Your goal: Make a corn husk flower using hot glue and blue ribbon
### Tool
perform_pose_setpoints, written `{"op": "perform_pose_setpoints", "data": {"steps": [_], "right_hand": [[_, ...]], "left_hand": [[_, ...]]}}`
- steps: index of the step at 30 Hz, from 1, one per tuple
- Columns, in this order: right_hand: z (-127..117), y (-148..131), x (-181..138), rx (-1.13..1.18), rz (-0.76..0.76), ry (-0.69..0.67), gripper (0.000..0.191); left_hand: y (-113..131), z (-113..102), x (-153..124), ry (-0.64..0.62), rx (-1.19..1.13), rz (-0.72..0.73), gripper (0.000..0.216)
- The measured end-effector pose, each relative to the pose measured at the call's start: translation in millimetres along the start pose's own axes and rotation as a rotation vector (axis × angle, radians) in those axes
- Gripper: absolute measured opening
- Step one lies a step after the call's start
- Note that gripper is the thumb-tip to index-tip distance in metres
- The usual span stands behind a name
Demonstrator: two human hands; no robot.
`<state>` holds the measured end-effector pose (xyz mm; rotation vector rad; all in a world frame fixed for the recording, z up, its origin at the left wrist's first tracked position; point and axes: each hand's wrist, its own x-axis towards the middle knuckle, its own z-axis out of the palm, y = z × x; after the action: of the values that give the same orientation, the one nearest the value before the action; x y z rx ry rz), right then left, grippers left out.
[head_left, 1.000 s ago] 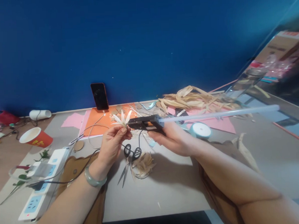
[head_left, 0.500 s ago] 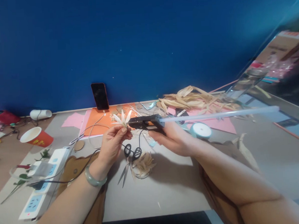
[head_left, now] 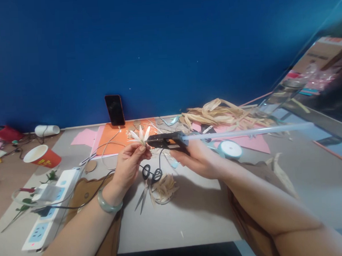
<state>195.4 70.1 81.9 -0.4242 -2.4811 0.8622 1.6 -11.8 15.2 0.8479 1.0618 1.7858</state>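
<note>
Blue wall panel [head_left: 167,48] at rear; grey tabletop [head_left: 199,226] in front.

At left hand [head_left: 128,164]: pinch grip, thumb pressed against index finger on the base of a white petal cluster [head_left: 141,136], remaining fingers curled. Cluster position: above the tabletop, seen against the right part of an orange sheet [head_left: 110,139], tips fanned upward. On left wrist: pale green bangle [head_left: 109,203].

At right hand [head_left: 202,157]: wrapped grip around the handle of a black glue gun [head_left: 167,139]. Trigger finger: mostly hidden; not possible to tell its placement. Nozzle direction: left, just beside the base of the cluster; contact not possible to confirm. From the rear of the gun, toward the right: long translucent glue stick [head_left: 251,131].

Below the hands: scissors [head_left: 146,182] with black handles, blades slightly parted toward the near edge; just beside, to the right, a pile of pale strips [head_left: 165,186]. At rear: smartphone [head_left: 115,110], leaning against the wall panel. At right rear: heap of dried husks [head_left: 216,112], with a ribbon spool [head_left: 230,149] in front. At left: white power strip [head_left: 37,231]; beyond, red paper cup [head_left: 48,157].
</note>
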Motion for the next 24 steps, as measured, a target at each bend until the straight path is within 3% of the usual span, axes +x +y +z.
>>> {"op": "perform_pose_setpoints", "data": {"steps": [24], "right_hand": [[1.1, 1.2, 1.6, 0.059, -0.076, 0.021, 0.034]], "left_hand": [[2.5, 1.7, 0.3, 0.018, 0.0, -0.017, 0.019]]}}
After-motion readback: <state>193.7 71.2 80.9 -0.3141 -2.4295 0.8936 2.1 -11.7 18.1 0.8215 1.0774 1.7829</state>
